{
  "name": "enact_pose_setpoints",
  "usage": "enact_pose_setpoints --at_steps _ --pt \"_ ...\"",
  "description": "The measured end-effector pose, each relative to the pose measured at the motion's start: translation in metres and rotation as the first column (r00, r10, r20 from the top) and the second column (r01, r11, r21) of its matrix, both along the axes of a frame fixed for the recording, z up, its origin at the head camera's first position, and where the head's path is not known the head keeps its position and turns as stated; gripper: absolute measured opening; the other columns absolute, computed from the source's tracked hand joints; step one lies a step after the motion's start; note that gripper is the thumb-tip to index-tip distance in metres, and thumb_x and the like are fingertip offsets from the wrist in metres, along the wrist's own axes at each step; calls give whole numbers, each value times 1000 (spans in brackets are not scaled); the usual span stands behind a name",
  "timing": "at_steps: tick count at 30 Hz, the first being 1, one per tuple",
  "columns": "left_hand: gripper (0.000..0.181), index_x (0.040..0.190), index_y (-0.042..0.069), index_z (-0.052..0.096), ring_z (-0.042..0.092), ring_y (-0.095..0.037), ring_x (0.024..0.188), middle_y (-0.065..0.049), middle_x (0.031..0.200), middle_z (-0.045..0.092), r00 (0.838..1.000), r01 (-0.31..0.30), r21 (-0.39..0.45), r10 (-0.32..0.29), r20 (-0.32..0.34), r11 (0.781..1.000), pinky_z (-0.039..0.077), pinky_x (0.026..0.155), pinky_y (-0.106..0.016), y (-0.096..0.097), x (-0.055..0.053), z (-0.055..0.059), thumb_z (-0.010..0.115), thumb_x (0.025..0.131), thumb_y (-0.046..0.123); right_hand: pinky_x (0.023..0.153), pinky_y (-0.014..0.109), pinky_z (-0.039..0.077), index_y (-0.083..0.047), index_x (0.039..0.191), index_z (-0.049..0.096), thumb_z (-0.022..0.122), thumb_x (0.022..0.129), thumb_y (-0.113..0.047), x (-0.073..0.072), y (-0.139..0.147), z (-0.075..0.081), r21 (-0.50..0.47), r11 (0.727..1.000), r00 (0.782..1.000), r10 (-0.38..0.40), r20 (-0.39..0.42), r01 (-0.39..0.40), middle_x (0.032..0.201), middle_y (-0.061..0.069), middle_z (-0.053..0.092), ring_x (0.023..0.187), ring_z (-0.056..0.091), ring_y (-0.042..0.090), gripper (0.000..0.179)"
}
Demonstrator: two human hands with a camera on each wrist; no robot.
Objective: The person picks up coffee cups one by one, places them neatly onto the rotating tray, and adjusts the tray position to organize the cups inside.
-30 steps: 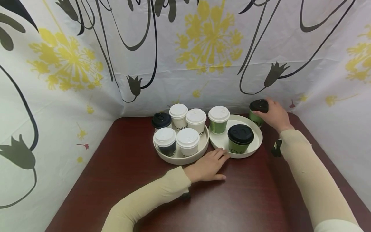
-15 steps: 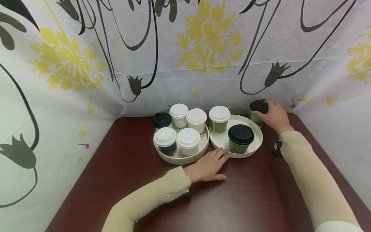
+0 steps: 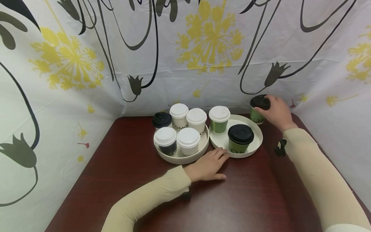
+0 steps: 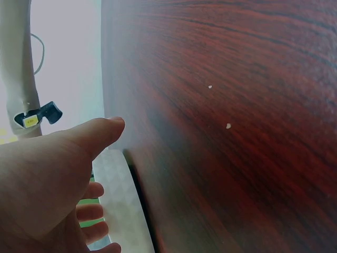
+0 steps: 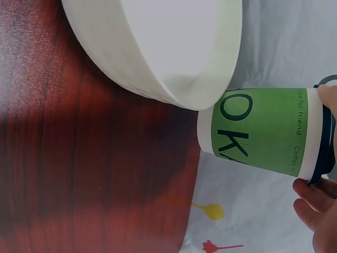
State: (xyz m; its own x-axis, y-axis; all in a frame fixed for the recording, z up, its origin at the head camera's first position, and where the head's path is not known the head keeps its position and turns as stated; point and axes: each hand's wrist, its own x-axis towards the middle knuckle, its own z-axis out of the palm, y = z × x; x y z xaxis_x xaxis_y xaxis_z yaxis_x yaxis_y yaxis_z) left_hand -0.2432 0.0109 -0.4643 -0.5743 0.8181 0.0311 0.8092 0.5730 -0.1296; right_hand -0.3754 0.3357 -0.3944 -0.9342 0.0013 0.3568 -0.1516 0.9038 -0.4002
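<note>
My right hand (image 3: 279, 112) holds a green paper coffee cup (image 3: 256, 116) by its black lid, just beyond the back right rim of the right round white tray (image 3: 213, 141). In the right wrist view the cup (image 5: 258, 132) is upright relative to the table, its base close beside the tray wall (image 5: 110, 52). Relaxed fingers of my left hand (image 3: 206, 166) touch that tray's front rim, thumb stretched out over the table. On the tray stand a white-lidded green cup (image 3: 219, 120) and a black-lidded green cup (image 3: 240, 138).
A second round tray (image 3: 185, 160) adjoins on the left, bearing several cups, mostly white-lidded, with one black-lidded cup (image 3: 162, 120) at its back left. Patterned cloth (image 3: 162, 58) hangs behind and beside the dark red table (image 3: 232, 203).
The right hand has raised the green coffee cup slightly, and its printed lettering now shows. The left hand and the trays stay where they were.
</note>
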Motion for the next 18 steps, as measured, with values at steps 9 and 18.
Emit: enact_pose_setpoints --at_steps 9,18 --pt "83 152 11 35 34 -24 147 -8 156 36 1000 0 -2 0 4 1000 36 119 -33 0 -1 1 60 90 60 96 67 35 1 140 46 64 89 -56 5 2 20 4 1000 999 20 -46 -19 131 35 50 118 46 51 78" --pt "83 153 12 35 34 -24 147 -8 156 35 1000 -8 -4 8 12 1000 36 119 -33 1 -1 0 60 90 61 99 66 36 0 142 46 64 89 -56 12 -1 37 21 999 999 28 -46 -27 136 35 50 122 45 52 79"
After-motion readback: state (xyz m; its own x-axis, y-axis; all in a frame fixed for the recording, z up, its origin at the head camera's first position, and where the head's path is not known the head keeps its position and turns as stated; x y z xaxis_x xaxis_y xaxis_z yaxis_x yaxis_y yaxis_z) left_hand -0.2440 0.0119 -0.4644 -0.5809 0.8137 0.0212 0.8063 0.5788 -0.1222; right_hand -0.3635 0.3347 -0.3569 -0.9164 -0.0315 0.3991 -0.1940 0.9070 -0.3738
